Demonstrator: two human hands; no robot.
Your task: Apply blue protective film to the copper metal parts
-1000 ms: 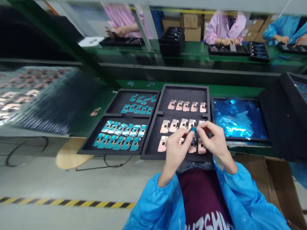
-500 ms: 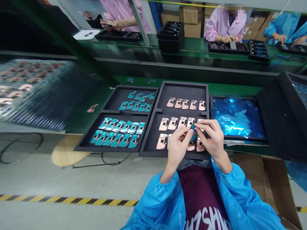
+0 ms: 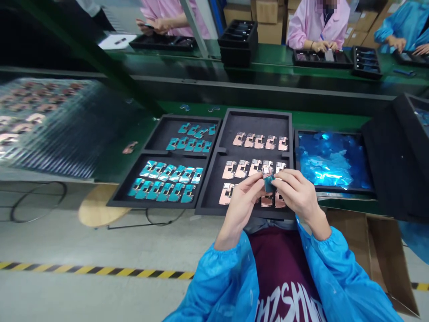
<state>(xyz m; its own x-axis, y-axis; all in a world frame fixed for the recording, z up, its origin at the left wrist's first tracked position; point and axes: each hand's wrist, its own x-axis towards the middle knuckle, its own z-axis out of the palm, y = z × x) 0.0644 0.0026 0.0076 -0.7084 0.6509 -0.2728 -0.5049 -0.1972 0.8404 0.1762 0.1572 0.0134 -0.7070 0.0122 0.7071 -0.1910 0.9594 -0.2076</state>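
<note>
My grip is closed on a small metal plate (image 3: 267, 181), pinched between the fingertips of my left hand (image 3: 241, 208) and my right hand (image 3: 296, 194). The hands are close together, and the plate sits between them, above the lower right compartment of a black foam tray (image 3: 214, 199). Its long axis runs roughly away from me, tilted slightly. The bright metal end points up and away, and the blue film (image 3: 268, 184) covers the end nearest my fingers.

Right under my hands lie rows of copper plates (image 3: 241, 169), and my fingers hide part of the nearest row. More copper plates (image 3: 259, 141) fill the compartment beyond. To the left, a second black tray (image 3: 157, 161) holds plates with teal film (image 3: 169, 176). To the right, a tray holds loose, crumpled blue film (image 3: 331, 161), with a black case (image 3: 392, 156) beyond it. All of this rests on a green worktop (image 3: 261, 114).

Earlier, my fingers covered most of the plate and mainly blue showed. Now its metal end stands clear above my fingertips.
</note>
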